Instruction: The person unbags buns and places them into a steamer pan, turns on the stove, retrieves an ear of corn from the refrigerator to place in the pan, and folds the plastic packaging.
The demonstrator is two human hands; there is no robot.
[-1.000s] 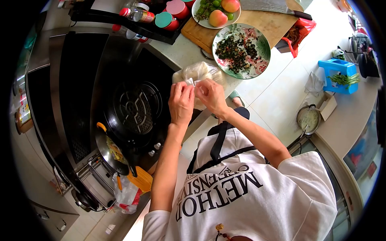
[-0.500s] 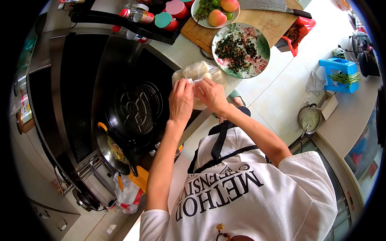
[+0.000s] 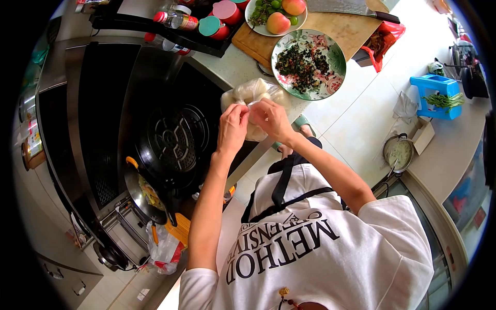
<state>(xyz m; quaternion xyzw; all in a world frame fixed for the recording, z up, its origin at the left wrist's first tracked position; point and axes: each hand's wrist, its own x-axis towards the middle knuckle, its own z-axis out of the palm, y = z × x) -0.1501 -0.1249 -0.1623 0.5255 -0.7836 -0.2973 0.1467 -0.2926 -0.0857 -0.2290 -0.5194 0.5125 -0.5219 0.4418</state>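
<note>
A clear plastic bag [image 3: 258,90] with pale, rounded pieces inside rests at the edge of the counter. My left hand [image 3: 232,128] pinches the gathered top of the bag from the left side. Close beside it, my right hand [image 3: 273,122] has its fingers closed on the same gathered plastic. The fingertips of both hands nearly meet and partly hide the bag's neck. Just behind the bag is a floral plate [image 3: 336,59] with dark chopped food on it.
On the left are a black pan with a perforated rack [image 3: 175,139] and a wok of food [image 3: 147,199]. A cutting board [image 3: 341,33] bears a cleaver [image 3: 346,7] and a fruit plate [image 3: 263,27]. Jars [image 3: 214,27] stand at the back. A blue stool [image 3: 431,88] is at right.
My fingers have shifted slightly at the bag's neck, with the left hand turned a little. Both hands stay on the bag, and the feet below show more.
</note>
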